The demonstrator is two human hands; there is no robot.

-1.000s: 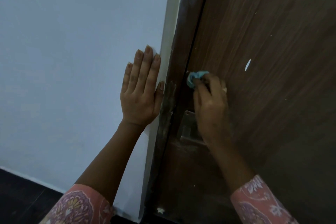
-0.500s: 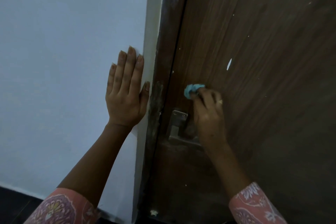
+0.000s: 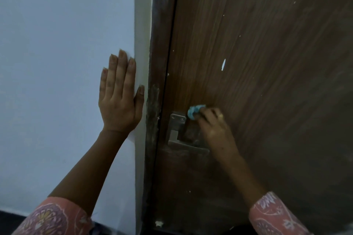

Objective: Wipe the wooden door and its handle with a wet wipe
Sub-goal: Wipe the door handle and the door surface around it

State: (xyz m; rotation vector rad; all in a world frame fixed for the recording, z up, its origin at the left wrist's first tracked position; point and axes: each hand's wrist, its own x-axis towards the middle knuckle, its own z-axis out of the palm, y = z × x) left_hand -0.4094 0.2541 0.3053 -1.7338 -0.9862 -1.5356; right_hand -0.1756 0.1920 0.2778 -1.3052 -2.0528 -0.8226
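Note:
The dark brown wooden door [image 3: 267, 63] fills the right half of the view, with white specks on its surface. A metal lever handle [image 3: 177, 135] with a screwed plate sits near the door's left edge. My right hand [image 3: 214, 129] is shut on a crumpled blue wet wipe [image 3: 194, 111], pressing it against the door just right of the handle plate's top. My left hand [image 3: 120, 99] lies flat with fingers apart on the pale wall [image 3: 57, 63], beside the door frame.
A worn dark door frame [image 3: 156, 82] runs between wall and door, with a scuffed patch beside the handle. A white wall edge [image 3: 142, 25] borders it. Dark floor [image 3: 7, 219] shows at the bottom left.
My right hand has moved the wipe down the door, from well above the handle to level with the plate's top. The left hand stays flat on the wall.

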